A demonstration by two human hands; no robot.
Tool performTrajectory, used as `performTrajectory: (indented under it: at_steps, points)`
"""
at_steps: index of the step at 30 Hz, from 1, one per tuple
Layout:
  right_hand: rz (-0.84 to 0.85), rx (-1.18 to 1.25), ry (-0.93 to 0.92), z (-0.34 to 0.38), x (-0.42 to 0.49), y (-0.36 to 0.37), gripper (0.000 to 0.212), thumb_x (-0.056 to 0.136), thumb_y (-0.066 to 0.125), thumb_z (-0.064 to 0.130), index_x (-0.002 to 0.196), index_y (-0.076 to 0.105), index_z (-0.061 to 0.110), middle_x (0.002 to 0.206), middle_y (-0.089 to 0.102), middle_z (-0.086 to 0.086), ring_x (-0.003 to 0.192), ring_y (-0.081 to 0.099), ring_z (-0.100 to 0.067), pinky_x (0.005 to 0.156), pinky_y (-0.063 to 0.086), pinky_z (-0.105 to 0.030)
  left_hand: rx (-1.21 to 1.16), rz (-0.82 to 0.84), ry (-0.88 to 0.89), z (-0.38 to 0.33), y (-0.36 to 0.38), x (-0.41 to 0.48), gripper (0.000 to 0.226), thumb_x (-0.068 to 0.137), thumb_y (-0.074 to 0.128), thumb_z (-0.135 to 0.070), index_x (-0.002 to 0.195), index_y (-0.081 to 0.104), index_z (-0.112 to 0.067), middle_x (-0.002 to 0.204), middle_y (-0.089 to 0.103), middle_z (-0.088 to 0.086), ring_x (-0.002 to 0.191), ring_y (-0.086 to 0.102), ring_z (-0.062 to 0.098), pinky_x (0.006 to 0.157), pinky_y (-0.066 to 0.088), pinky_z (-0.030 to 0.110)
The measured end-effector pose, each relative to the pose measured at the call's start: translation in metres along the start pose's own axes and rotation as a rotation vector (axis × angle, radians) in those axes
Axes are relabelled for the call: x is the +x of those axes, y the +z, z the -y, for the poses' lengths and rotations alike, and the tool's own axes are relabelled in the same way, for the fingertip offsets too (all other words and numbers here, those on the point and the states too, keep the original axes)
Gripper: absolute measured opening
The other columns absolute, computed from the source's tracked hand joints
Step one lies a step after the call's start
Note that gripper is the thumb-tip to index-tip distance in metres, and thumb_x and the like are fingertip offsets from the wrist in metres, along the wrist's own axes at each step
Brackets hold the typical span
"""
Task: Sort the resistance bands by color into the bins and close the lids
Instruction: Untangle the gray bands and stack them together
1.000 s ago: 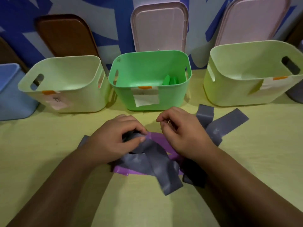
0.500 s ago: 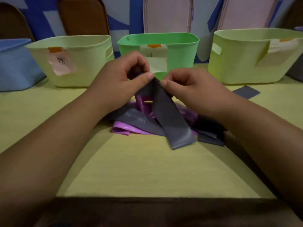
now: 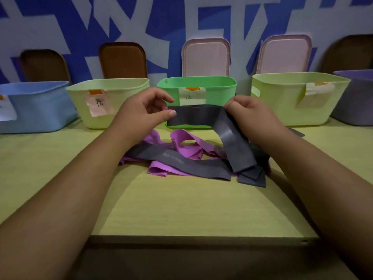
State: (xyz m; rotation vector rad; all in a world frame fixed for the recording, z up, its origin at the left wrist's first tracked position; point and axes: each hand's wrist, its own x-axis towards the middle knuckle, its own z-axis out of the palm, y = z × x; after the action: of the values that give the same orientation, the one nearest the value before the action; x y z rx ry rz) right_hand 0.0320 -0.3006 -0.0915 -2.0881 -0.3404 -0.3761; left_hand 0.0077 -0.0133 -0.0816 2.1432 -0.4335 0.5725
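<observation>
- Half a second ago we saw both hands pinching the grey band [image 3: 193,116] almost thumb to thumb; now they are apart, with the band pulled out flat between them.
- The left hand [image 3: 141,112] pinches the band's left end, thumb on the front and fingers curled behind.
- The right hand [image 3: 252,116] pinches the right end. From there the band's tail drops down onto the pile [image 3: 181,158].
- The band sits higher than before, held above the table [image 3: 181,209] just in front of the green bin [image 3: 220,87].
- The pile of purple and grey bands has not moved and lies on the table between the forearms.
- We now see more of the wall [image 3: 60,27], and the lids show in full.
- Five bins stand in a row at the back: blue bin [image 3: 38,106], left yellow bin [image 3: 121,91], green bin, right yellow bin [image 3: 282,102] and purple bin [image 3: 355,98].
- All five are open. We cannot tell what is in them, since the view is too low to see inside.
- One second ago green bands showed inside the green bin; that interior is hidden now.
- Paper labels [image 3: 99,104] are taped on the bin fronts.
- The lids lean on the wall behind the bins: brown lids [image 3: 123,59] on the left and far right, pink lids [image 3: 205,57] behind the green and right yellow bins.
</observation>
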Motion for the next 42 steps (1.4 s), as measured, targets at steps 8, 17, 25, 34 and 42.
performTrajectory:
  at_steps: [8,17,25,34,42]
  points:
    - [0.289,0.092,0.022,0.018,-0.017,-0.007,0.049,0.098,0.064,0.06,0.075,0.075,0.018,0.071,0.069,-0.004,0.064,0.061,-0.012,0.071,0.047,-0.034,-0.231,-0.129,-0.044,0.003,0.008,0.007,0.014,0.101,0.073,-0.014,0.108,0.076,-0.026,0.109,0.071,0.004,0.097,0.075,0.021,0.075,0.067,0.037]
    - [0.279,0.047,-0.041,0.027,-0.021,-0.002,0.056,0.098,0.051,0.075,0.096,0.079,0.026,0.093,0.079,0.012,0.08,0.073,-0.009,0.082,0.064,-0.042,-0.438,-0.073,-0.021,-0.006,0.012,0.005,0.016,0.103,0.069,-0.009,0.106,0.077,-0.022,0.1,0.075,0.003,0.081,0.069,0.016,0.059,0.057,0.026]
    - [0.337,0.127,-0.177,0.032,-0.016,0.022,0.066,0.087,0.068,0.073,0.145,0.06,0.042,0.127,0.072,0.018,0.117,0.07,-0.002,0.1,0.061,-0.037,-0.449,-0.044,0.017,-0.018,0.021,0.004,0.016,0.104,0.067,-0.013,0.112,0.076,-0.025,0.107,0.076,-0.004,0.099,0.073,0.016,0.066,0.057,0.025]
    - [-0.065,0.148,-0.152,0.021,-0.009,0.002,0.009,0.102,0.074,0.034,0.096,0.08,0.029,0.085,0.08,-0.002,0.075,0.071,-0.015,0.073,0.056,-0.035,-0.051,0.181,0.03,-0.022,0.018,-0.008,0.007,0.103,0.07,-0.028,0.107,0.072,-0.024,0.087,0.076,-0.002,0.078,0.072,0.012,0.073,0.06,0.032]
    - [-0.331,0.093,0.099,-0.002,0.012,-0.011,0.013,0.106,0.056,0.03,0.11,0.065,0.021,0.092,0.069,0.006,0.095,0.065,-0.022,0.075,0.043,-0.037,0.746,0.661,0.415,-0.054,0.05,-0.017,0.061,0.08,0.056,-0.092,0.116,0.068,-0.045,0.1,0.063,-0.026,0.098,0.051,-0.002,0.092,0.04,0.032]
